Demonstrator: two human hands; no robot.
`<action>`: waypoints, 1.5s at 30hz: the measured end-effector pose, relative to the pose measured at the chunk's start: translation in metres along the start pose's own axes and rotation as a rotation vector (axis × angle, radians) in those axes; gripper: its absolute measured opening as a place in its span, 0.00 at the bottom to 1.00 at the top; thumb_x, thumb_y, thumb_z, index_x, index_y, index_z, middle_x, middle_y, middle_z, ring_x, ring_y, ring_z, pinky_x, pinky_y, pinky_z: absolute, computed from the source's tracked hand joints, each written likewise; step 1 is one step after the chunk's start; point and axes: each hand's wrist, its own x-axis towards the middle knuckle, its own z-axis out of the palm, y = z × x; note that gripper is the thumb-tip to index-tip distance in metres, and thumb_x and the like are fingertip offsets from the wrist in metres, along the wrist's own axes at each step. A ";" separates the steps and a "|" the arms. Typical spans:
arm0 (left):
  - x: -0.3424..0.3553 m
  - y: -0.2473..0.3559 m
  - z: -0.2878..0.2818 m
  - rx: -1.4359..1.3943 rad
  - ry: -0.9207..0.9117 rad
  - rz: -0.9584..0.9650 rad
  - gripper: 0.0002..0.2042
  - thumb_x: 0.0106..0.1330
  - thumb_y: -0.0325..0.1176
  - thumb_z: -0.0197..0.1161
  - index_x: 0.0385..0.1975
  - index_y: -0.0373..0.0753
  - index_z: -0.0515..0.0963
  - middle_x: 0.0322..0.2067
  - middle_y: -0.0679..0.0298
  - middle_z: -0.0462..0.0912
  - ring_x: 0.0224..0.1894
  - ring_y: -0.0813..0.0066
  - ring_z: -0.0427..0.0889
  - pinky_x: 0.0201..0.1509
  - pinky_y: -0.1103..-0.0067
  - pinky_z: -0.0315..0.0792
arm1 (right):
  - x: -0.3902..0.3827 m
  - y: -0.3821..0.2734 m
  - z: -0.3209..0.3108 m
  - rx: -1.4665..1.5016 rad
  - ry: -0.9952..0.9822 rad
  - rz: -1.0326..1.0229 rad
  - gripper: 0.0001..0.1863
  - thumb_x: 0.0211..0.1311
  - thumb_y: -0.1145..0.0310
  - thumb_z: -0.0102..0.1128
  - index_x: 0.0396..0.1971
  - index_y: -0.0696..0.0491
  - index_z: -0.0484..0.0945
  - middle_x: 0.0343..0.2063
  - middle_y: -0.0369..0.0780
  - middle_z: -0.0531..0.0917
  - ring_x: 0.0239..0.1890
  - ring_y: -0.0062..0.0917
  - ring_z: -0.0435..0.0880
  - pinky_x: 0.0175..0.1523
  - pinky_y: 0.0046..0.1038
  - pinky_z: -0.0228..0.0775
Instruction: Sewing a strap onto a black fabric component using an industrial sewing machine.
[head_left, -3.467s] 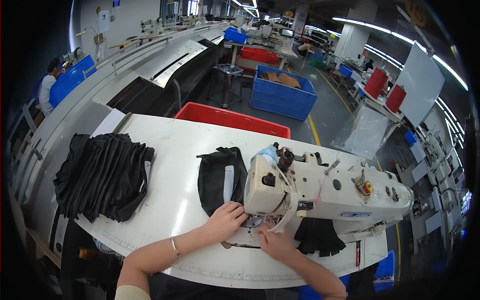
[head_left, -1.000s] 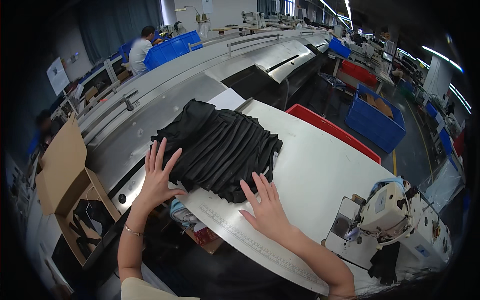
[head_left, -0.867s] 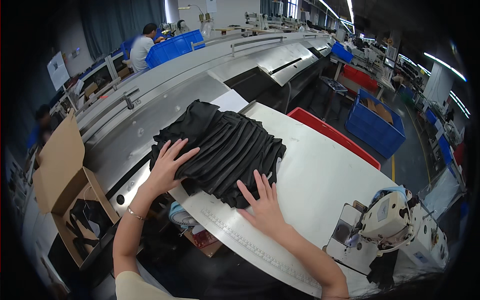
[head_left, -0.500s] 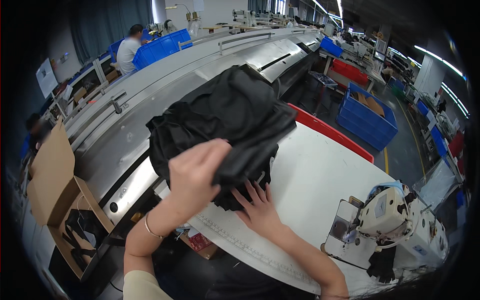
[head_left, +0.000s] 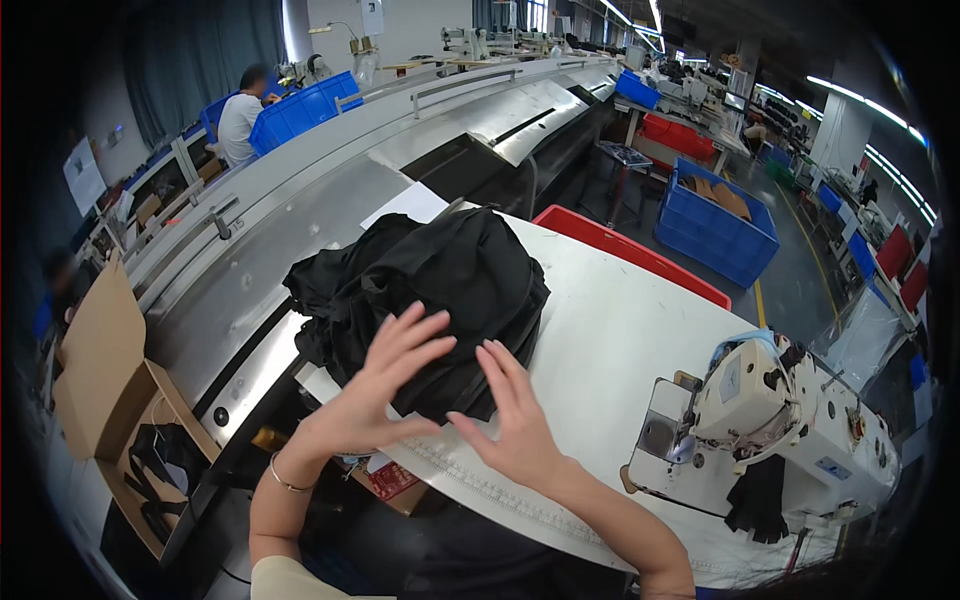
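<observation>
A rumpled heap of black fabric [head_left: 425, 260] lies on the left end of the white worktable [head_left: 620, 290]. My left hand [head_left: 385, 385] is open over the heap's near side, fingers apart and thumb pointing right. My right hand [head_left: 515, 425], also open, is just right of it at the near right part of the fabric, fingers extended; whether the fingertips touch the cloth I cannot tell. Neither hand grips anything. A white sewing machine [head_left: 740, 400] stands at the right, with a dark fabric piece [head_left: 755, 500] hanging below its arm.
An open cardboard box [head_left: 105, 365] holding black items sits at left beside a metal trough [head_left: 230, 310]. Behind the table are a red bin [head_left: 630, 250] and a blue crate [head_left: 715, 225]. A co-worker in white [head_left: 238, 128] is at the back left; another person is at the far left edge.
The view has turned left from the machine, where my hands were earlier. Half a second ago my left hand held fabric lifted over the stack; now that fabric lies lower and both hands are open.
</observation>
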 end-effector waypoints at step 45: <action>0.047 0.082 0.143 -0.266 -0.294 0.183 0.09 0.63 0.31 0.60 0.36 0.30 0.78 0.32 0.55 0.77 0.31 0.55 0.78 0.34 0.72 0.74 | -0.152 -0.087 -0.045 -1.017 -0.613 -0.026 0.23 0.54 0.67 0.50 0.47 0.66 0.73 0.43 0.55 0.78 0.46 0.44 0.79 0.54 0.40 0.69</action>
